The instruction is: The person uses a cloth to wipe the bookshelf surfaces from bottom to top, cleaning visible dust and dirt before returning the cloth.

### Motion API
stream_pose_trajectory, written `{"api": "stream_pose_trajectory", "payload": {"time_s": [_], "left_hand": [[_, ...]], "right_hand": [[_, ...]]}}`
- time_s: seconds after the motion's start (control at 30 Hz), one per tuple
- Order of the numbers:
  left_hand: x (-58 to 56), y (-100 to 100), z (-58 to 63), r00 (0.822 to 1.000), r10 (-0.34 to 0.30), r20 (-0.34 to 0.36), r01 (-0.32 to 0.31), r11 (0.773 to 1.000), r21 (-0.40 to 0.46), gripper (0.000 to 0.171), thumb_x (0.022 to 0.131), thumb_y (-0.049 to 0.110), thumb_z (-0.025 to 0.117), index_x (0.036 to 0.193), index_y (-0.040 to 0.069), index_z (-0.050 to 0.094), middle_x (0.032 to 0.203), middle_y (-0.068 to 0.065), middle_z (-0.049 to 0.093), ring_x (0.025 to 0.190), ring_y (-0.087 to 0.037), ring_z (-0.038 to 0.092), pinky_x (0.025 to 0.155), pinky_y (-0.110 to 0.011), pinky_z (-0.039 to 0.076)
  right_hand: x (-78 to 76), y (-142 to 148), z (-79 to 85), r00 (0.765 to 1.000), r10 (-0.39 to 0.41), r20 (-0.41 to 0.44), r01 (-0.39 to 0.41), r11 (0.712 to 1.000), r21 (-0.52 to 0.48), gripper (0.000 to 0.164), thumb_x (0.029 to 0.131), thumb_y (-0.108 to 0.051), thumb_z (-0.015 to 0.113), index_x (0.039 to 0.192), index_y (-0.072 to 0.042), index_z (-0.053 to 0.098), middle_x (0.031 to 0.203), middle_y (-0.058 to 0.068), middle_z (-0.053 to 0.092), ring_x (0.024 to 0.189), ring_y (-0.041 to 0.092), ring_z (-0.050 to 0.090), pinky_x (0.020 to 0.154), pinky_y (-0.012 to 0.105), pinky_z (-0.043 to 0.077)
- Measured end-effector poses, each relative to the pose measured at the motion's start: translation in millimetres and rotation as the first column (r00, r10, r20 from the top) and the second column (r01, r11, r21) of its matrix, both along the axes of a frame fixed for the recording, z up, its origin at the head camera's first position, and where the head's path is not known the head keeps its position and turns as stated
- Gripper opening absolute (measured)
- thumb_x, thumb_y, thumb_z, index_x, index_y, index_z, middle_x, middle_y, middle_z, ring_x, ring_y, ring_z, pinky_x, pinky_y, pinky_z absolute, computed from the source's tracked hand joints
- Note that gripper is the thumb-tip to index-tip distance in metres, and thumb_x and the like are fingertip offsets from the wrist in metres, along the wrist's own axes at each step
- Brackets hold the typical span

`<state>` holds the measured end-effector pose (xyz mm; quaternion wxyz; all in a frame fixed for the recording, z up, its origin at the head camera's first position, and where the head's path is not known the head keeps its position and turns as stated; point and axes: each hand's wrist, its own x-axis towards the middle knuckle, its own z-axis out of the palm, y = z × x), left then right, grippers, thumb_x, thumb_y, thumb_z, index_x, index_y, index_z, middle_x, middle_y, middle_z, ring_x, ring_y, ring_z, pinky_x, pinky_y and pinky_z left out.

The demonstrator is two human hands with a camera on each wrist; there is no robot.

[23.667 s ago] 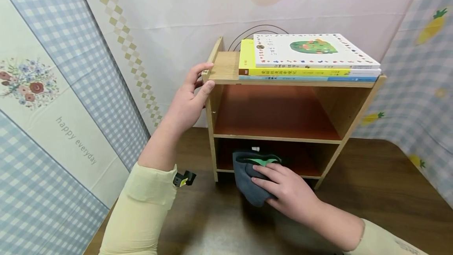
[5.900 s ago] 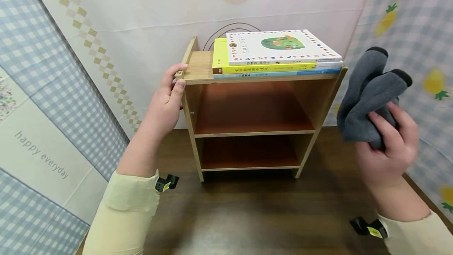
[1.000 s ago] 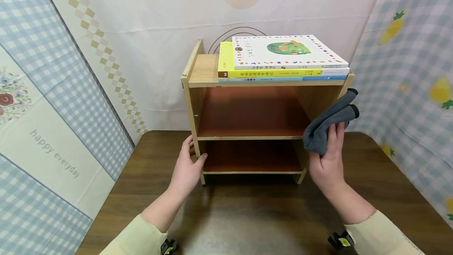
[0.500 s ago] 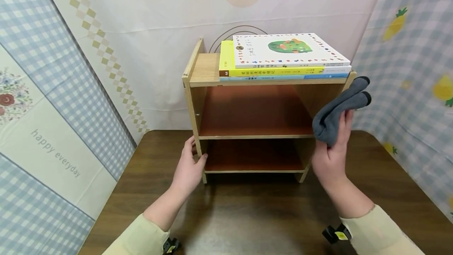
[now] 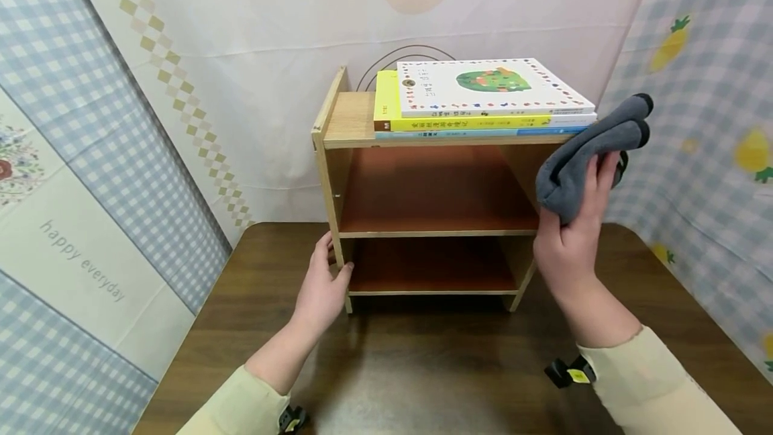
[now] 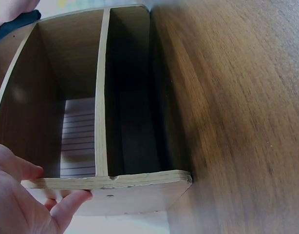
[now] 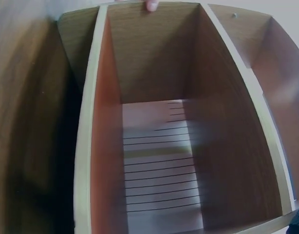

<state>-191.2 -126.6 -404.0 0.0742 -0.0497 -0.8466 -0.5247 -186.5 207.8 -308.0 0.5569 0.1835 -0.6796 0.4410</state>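
A small wooden shelf unit (image 5: 338,173) with two open compartments stands on a dark wooden table (image 5: 435,368). My left hand (image 5: 334,266) grips the lower front edge of its left side panel, thumb inside and fingers outside; the left wrist view shows the left hand (image 6: 28,195) on that panel (image 6: 110,181). My right hand (image 5: 576,220) holds a folded grey cloth (image 5: 582,153) against the upper outside of the right side panel. The right wrist view looks into the shelf (image 7: 159,87), with a left fingertip (image 7: 150,5) at the far edge.
Three books (image 5: 483,103) lie stacked flat on the shelf's top. Patterned fabric backdrops (image 5: 121,119) close in on the left, back and right of the table. Open tabletop lies in front of the shelf. A thin dark wire loop (image 5: 386,59) shows behind the books.
My right hand has slid the grey cloth upward along the shelf's right side, from mid-height to near the top. The left hand has stayed on the lower left panel.
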Motion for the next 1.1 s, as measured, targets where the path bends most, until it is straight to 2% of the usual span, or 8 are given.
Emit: {"api": "stream_pose_trajectory", "payload": {"time_s": [0.1, 0.3, 0.43, 0.53, 0.67, 0.83, 1.1], "left_hand": [[0.3, -0.2, -0.2, 1.0, 0.001, -0.003, -0.001, 1.0, 0.0, 0.065, 0.102, 0.015, 0.055, 0.157, 0.021, 0.02, 0.153, -0.008, 0.032, 0.133, -0.027, 0.043, 0.094, -0.05, 0.048], [0.8, -0.2, 0.6, 1.0, 0.004, -0.004, -0.004, 1.0, -0.002, 0.065, 0.102, 0.015, 0.055, 0.157, 0.02, 0.02, 0.153, -0.008, 0.033, 0.132, -0.027, 0.043, 0.094, -0.049, 0.048], [1.1, -0.2, 0.7, 1.0, 0.003, -0.004, -0.003, 1.0, -0.001, 0.065, 0.102, 0.016, 0.055, 0.157, 0.02, 0.02, 0.153, -0.007, 0.033, 0.132, -0.027, 0.043, 0.093, -0.049, 0.048], [1.4, -0.1, 0.7, 1.0, 0.006, -0.004, -0.006, 1.0, 0.0, 0.064, 0.102, 0.016, 0.055, 0.156, 0.02, 0.021, 0.153, -0.007, 0.033, 0.132, -0.027, 0.043, 0.093, -0.049, 0.048], [1.8, 0.3, 0.9, 1.0, 0.01, -0.003, -0.01, 1.0, 0.0, 0.064, 0.102, 0.016, 0.055, 0.156, 0.019, 0.022, 0.152, -0.007, 0.033, 0.132, -0.027, 0.043, 0.094, -0.05, 0.047], [2.2, 0.8, 1.5, 1.0, 0.012, 0.001, -0.012, 1.0, -0.001, 0.064, 0.102, 0.017, 0.055, 0.156, 0.02, 0.022, 0.153, -0.006, 0.033, 0.132, -0.027, 0.043, 0.095, -0.049, 0.047], [2.2, 0.4, 0.7, 1.0, 0.017, 0.001, -0.017, 1.0, -0.006, 0.064, 0.102, 0.018, 0.055, 0.157, 0.02, 0.022, 0.153, -0.006, 0.033, 0.132, -0.027, 0.042, 0.095, -0.049, 0.047]], "right_hand": [[-0.9, -2.0, 6.2, 1.0, -0.013, 0.004, 0.013, 1.0, 0.013, 0.073, 0.099, -0.037, 0.057, 0.147, 0.01, 0.031, 0.16, 0.029, 0.012, 0.151, 0.025, 0.009, 0.12, 0.041, 0.009], [-7.5, 1.3, 7.0, 0.997, -0.072, 0.002, 0.072, 0.997, 0.042, 0.082, 0.097, -0.053, 0.054, 0.148, 0.008, 0.034, 0.159, 0.029, 0.013, 0.151, 0.026, 0.005, 0.12, 0.041, 0.006], [-10.3, 3.4, 4.5, 0.992, -0.122, -0.006, 0.123, 0.99, 0.075, 0.075, 0.098, -0.05, 0.053, 0.149, 0.003, 0.038, 0.159, 0.028, 0.017, 0.151, 0.029, 0.005, 0.12, 0.043, 0.004], [-12.4, 4.2, 2.8, 0.982, -0.187, -0.014, 0.187, 0.974, 0.126, 0.068, 0.097, -0.045, 0.053, 0.15, -0.005, 0.041, 0.159, 0.024, 0.022, 0.151, 0.032, 0.007, 0.12, 0.044, 0.003], [-14.3, 5.3, 1.9, 0.966, -0.254, -0.036, 0.256, 0.948, 0.189, 0.064, 0.097, -0.047, 0.051, 0.151, -0.013, 0.042, 0.161, 0.011, 0.027, 0.15, 0.036, 0.01, 0.119, 0.048, 0.001], [-14.6, 5.6, 1.9, 0.96, -0.276, -0.047, 0.279, 0.932, 0.232, 0.064, 0.098, -0.047, 0.05, 0.151, -0.013, 0.042, 0.162, 0.001, 0.026, 0.15, 0.035, 0.011, 0.119, 0.051, 0.002], [-11.9, -0.1, 5.1, 0.961, -0.262, -0.082, 0.275, 0.92, 0.28, 0.061, 0.099, -0.043, 0.05, 0.148, -0.008, 0.046, 0.16, 0.004, 0.031, 0.149, 0.037, 0.015, 0.117, 0.057, 0.004]]}}
